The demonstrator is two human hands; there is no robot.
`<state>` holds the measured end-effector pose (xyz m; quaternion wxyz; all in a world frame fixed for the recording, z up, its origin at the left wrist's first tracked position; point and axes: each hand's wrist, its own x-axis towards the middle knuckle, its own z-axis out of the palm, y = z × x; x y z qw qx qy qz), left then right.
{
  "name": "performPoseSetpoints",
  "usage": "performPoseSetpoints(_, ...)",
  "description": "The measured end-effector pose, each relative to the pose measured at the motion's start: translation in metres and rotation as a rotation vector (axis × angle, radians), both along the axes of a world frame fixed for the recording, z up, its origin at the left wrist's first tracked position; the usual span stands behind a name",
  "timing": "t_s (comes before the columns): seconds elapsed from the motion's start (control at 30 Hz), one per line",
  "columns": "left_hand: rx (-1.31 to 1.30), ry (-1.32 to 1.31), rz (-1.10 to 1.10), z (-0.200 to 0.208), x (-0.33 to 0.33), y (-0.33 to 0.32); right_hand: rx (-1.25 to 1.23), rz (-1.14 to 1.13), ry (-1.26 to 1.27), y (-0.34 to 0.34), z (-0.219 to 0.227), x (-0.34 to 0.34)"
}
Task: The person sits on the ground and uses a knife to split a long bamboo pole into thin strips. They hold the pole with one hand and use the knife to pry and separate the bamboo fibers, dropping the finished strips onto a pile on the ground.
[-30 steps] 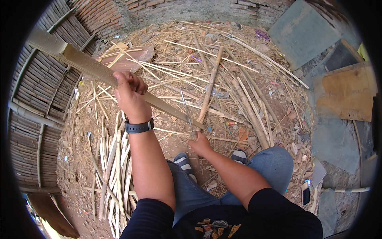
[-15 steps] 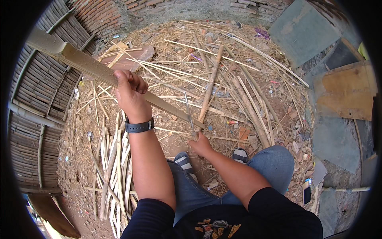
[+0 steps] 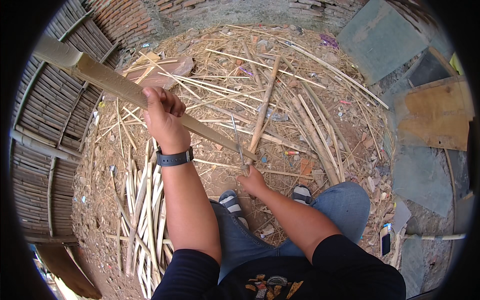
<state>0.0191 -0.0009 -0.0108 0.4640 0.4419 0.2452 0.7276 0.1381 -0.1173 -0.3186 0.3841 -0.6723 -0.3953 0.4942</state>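
My left hand (image 3: 165, 119), with a dark watch on its wrist, is closed around a long split length of bamboo (image 3: 112, 86). The bamboo slants from the upper left down to the middle, its low end near a bamboo pole (image 3: 265, 107) on the ground. My right hand (image 3: 253, 182) grips the handle of a long thin-bladed knife (image 3: 236, 136), mostly hidden in the fist. The blade points up and away and crosses the bamboo close to its low end. Whether its edge is in the bamboo, I cannot tell.
Split bamboo strips (image 3: 145, 210) lie piled left of my legs. More strips and poles (image 3: 320, 142) are strewn over the littered ground ahead. A bamboo-slat wall (image 3: 45, 180) rises at left, a brick wall (image 3: 125, 22) behind. Grey sheets (image 3: 385, 40) and a phone (image 3: 385, 241) are at right.
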Motion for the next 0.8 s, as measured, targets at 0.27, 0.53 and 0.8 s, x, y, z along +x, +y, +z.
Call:
performPoseSetpoints(0.27, -0.007, -0.006, -0.003, -0.001, 0.002, 0.001, 0.019, 0.002, -0.018, -0.001, 0.000, 0.003)
performPoseSetpoints(0.53, -0.002, 0.012, 0.011, 0.000, 0.001, 0.000, 0.025, 0.003, -0.061, 0.000, -0.003, 0.001)
performPoseSetpoints(0.8, 0.002, 0.020, 0.022, -0.003, -0.002, 0.002, -0.039, -0.005, -0.030, -0.002, 0.014, 0.001)
